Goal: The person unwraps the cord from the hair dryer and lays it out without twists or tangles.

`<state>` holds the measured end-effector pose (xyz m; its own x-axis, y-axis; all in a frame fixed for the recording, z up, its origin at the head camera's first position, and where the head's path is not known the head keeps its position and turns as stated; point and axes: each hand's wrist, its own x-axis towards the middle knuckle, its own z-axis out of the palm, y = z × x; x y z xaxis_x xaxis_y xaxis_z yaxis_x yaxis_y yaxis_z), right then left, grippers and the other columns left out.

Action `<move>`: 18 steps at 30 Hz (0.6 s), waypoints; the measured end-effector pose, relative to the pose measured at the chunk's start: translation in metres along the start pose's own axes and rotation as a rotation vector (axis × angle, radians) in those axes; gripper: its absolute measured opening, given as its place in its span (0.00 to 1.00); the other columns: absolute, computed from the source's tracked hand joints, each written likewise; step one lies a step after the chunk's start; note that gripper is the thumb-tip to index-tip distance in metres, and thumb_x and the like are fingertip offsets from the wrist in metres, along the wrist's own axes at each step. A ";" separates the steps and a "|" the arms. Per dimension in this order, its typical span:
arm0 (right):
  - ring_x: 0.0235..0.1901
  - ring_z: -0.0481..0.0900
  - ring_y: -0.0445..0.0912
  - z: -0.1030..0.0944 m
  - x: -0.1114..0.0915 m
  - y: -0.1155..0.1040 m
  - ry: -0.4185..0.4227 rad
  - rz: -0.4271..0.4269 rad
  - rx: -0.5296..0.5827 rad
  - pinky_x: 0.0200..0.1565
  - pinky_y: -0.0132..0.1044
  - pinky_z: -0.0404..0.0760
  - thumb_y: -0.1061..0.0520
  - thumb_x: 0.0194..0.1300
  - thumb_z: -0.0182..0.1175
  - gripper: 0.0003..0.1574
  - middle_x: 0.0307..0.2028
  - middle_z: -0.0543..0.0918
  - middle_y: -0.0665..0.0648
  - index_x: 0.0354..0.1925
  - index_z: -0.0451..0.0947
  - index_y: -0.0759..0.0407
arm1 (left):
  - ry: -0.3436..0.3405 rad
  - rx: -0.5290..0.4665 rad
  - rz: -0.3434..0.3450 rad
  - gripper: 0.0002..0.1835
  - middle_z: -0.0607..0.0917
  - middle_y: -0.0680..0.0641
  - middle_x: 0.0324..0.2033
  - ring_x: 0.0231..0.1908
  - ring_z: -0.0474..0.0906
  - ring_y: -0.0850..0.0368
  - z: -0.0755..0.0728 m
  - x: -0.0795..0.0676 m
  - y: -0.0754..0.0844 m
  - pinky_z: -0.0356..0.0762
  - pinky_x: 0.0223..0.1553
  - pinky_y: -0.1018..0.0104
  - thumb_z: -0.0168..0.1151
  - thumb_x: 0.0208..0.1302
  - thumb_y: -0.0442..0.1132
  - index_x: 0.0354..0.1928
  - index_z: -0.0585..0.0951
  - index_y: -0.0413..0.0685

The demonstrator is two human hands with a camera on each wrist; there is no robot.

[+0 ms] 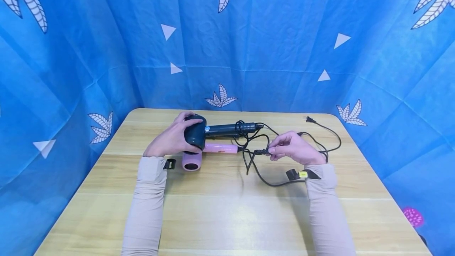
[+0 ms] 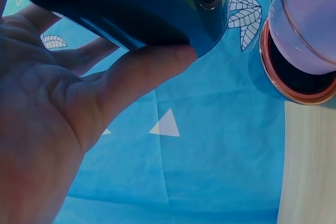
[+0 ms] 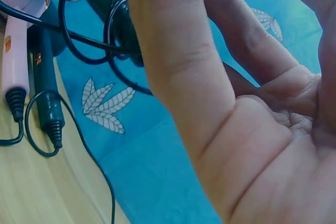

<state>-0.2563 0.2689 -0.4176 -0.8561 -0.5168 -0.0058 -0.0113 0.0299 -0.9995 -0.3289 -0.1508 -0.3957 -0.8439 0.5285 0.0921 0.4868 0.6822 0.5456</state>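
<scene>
My left hand (image 1: 167,139) grips the head of a dark green hair dryer (image 1: 195,132), thumb on the near side and fingers over the far side. That dryer's handle points right, with black cord looped round its end. At the right, my right hand (image 1: 294,148) pinches a bunched part of the black cord (image 1: 262,152) between thumb and fingertips; in the right wrist view the pinch itself is hidden. Below the held dryer lies a pink hair dryer (image 1: 220,148). Beside it, the right wrist view shows a second dark green hair dryer (image 3: 48,108) on the table.
Black cords trail over the right of the wooden table (image 1: 227,216). A two-pin plug (image 1: 310,119) lies near the table's back right. Blue patterned cloth (image 1: 284,50) hangs behind and on both sides.
</scene>
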 end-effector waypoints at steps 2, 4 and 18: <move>0.32 0.91 0.45 -0.001 0.000 0.002 0.005 0.014 0.000 0.43 0.42 0.90 0.69 0.67 0.64 0.12 0.36 0.92 0.55 0.40 0.88 0.54 | 0.000 -0.002 -0.001 0.51 0.56 0.45 0.78 0.71 0.65 0.34 0.000 0.000 0.000 0.78 0.61 0.33 0.85 0.44 0.54 0.74 0.71 0.63; 0.33 0.91 0.45 -0.002 0.001 0.004 0.019 0.037 -0.006 0.44 0.42 0.90 0.68 0.66 0.64 0.12 0.36 0.92 0.55 0.40 0.88 0.54 | 0.002 -0.003 0.001 0.51 0.56 0.45 0.78 0.71 0.65 0.35 0.000 -0.001 0.001 0.78 0.62 0.33 0.85 0.44 0.54 0.74 0.71 0.64; 0.36 0.91 0.45 -0.008 0.008 0.020 0.143 0.116 0.030 0.50 0.42 0.89 0.67 0.67 0.65 0.09 0.38 0.92 0.54 0.44 0.87 0.60 | 0.027 -0.028 0.065 0.50 0.58 0.46 0.77 0.71 0.65 0.36 -0.005 -0.003 0.006 0.77 0.63 0.35 0.85 0.44 0.53 0.73 0.72 0.65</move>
<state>-0.2676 0.2725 -0.4370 -0.9156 -0.3839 -0.1192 0.1060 0.0555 -0.9928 -0.3243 -0.1507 -0.3889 -0.8167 0.5572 0.1502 0.5345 0.6320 0.5611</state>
